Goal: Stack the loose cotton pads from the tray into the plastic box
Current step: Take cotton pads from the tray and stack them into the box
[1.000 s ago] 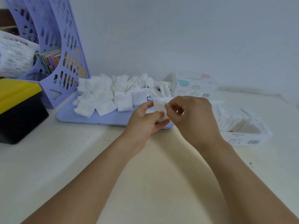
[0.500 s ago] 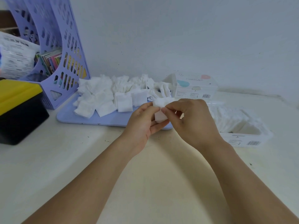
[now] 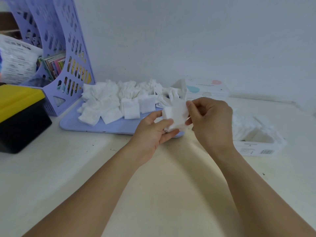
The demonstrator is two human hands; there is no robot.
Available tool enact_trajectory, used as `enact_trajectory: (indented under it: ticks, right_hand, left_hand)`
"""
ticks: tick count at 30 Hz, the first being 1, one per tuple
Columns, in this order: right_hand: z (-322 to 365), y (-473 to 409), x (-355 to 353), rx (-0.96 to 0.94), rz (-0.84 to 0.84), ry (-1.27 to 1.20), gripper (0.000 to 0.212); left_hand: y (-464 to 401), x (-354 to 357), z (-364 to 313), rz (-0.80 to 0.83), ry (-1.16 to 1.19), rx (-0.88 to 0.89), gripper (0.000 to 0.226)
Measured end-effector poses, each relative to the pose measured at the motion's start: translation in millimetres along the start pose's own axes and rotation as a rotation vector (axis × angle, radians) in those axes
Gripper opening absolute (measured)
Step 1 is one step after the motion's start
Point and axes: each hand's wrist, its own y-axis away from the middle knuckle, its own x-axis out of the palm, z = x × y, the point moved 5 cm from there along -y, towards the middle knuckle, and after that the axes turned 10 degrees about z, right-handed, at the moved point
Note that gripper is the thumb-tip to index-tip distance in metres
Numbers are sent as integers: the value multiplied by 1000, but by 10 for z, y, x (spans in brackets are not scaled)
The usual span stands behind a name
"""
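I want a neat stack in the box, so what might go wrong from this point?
The pads pinched between the left hand and right hand look uneven, so one may slip out. The plastic box already looks crowded with pads, so adding these could rumple them.

Both forearms are bare up to the lower picture edge; no sleeve covers them. The left hand [image 3: 152, 132] and the right hand [image 3: 211, 122] wear nothing. The fingernails visible on the right hand are short and plain.
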Motion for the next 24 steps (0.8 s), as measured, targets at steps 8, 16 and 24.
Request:
enact_trajectory:
  ticks: [8,16,24]
  right_hand:
    - [181,118,114,-357,-40,536,22]
    - [83,87,227,-291,180,427,26]
    - [131,74,132,-128,139,-231,21]
  left_hand:
    - [4,15,-11,16,18,19,30]
    - [1,14,-35,68,22,32,21]
    - [-17,-14,-43,53,79,23,25]
